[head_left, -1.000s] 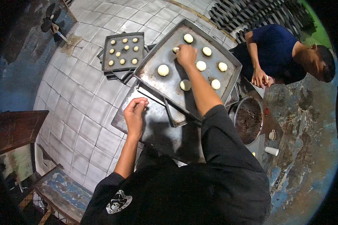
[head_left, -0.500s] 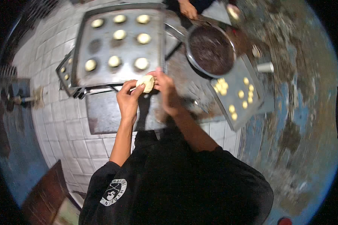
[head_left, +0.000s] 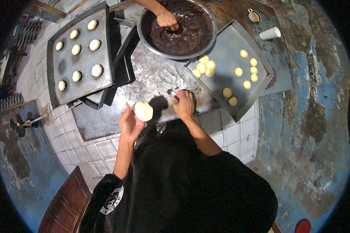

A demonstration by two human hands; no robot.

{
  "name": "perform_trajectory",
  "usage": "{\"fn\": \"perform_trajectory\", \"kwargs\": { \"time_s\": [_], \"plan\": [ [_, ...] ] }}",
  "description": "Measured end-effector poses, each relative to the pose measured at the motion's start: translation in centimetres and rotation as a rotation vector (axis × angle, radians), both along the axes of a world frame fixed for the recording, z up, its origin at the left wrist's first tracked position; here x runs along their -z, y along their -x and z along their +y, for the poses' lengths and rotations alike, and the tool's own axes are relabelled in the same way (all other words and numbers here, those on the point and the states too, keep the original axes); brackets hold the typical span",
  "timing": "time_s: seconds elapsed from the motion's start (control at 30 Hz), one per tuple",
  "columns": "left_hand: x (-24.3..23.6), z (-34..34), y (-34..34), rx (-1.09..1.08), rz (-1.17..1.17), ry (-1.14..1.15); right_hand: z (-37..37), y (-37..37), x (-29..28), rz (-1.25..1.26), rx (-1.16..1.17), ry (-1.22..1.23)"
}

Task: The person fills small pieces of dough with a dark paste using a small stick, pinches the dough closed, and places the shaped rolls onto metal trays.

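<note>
Flattened dough disc [head_left: 143,111] cupped in the left hand [head_left: 130,123], resting on its fingertips above the floured metal worktop [head_left: 151,77]. Right hand [head_left: 184,104] palm-down on that worktop, fingers curled over something small, grip unclear, just beside the tray of dough balls [head_left: 260,66]. Beyond, another person's hand [head_left: 167,19] in the bowl of dark filling [head_left: 190,37].

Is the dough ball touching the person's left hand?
Touching. The head view shows the flattened dough ball resting on the fingers of the left hand, with no gap between them. The right hand is away from it, down on the metal worktop.

Bakery kitchen: dough trays [head_left: 81,58], filling bowl [head_left: 177,29].
</note>
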State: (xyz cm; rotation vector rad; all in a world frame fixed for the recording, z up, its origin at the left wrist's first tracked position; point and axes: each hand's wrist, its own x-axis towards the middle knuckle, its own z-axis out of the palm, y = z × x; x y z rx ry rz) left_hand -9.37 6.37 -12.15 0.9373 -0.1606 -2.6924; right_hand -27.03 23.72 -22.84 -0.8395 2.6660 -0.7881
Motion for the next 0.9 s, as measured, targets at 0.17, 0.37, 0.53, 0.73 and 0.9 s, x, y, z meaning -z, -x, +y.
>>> {"fn": "perform_trajectory", "kwargs": {
  "time_s": [0.17,0.37,0.53,0.73,0.9],
  "plan": [
    [0.8,1.9,2.8,0.081,-0.428,0.148,3.1,2.4,1.4,0.166,-0.29,-0.244],
    [-0.6,3.2,2.5,-0.034,-0.535,0.198,0.0,8.4,-9.2,-0.326,-0.327,-0.213],
    [-0.9,3.0,1.3,-0.134,-0.417,0.141,-9.6,20.6,-10.3,0.256,-0.546,-0.085],
    [-1.4,2.5,-0.1,-0.236,-0.374,0.148,-16.3,24.7,-4.4,0.288,-0.742,-0.243],
    [-1.7,2.1,1.6,-0.27,-0.272,0.193,-16.0,29.2,1.5,0.049,-0.843,-0.398]
  ]
}}
